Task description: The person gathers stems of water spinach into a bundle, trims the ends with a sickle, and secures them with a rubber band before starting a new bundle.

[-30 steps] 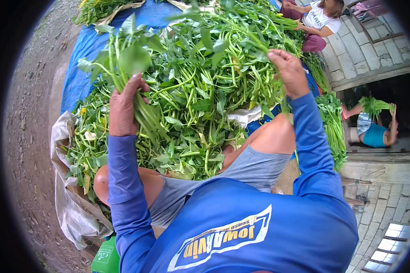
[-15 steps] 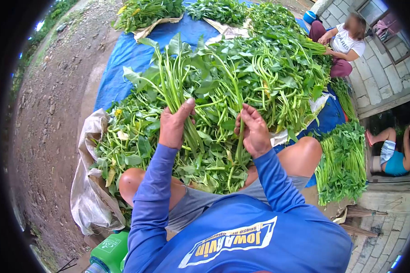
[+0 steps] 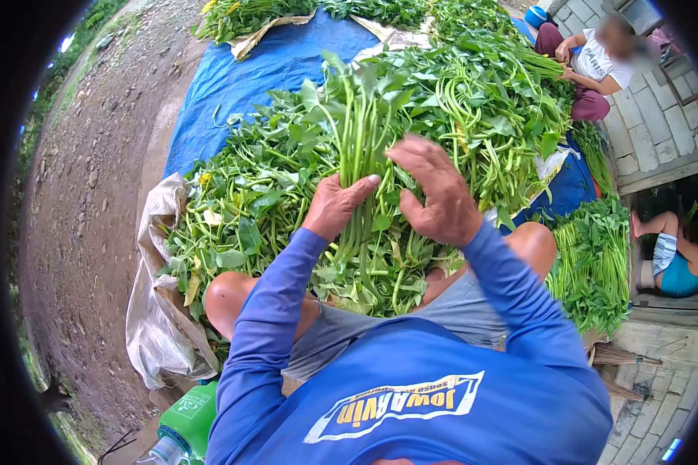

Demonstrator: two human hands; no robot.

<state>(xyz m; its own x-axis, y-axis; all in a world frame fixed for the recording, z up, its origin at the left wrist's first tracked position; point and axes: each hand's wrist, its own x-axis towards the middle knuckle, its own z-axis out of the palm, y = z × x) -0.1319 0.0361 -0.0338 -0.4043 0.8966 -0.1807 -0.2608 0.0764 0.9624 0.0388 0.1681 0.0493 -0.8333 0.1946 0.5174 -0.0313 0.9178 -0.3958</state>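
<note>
My left hand (image 3: 335, 205) is wrapped round an upright bunch of leafy green stems (image 3: 358, 132), its thumb across the front. Leaves fan out at the top of the bunch, and the cut ends hang below my fist. Just to the right, my right hand (image 3: 436, 192) is raised with fingers apart and nothing in it; its fingertips are slightly blurred and close to the bunch. Under both hands spreads a large heap of loose leafy greens (image 3: 287, 178), reaching from my crossed legs outward.
A blue tarp (image 3: 279, 66) lies under the heap. Tied-looking greens (image 3: 593, 263) are stacked at the right. A pale sack (image 3: 159, 287) and a green jug (image 3: 190, 415) are at my left. One person (image 3: 601, 66) sits far right holding stems; another (image 3: 678, 260) is in a doorway.
My left hand has moved right with its bunch. The stem my right hand held is out of its fingers, which have opened and come nearer the bunch.
</note>
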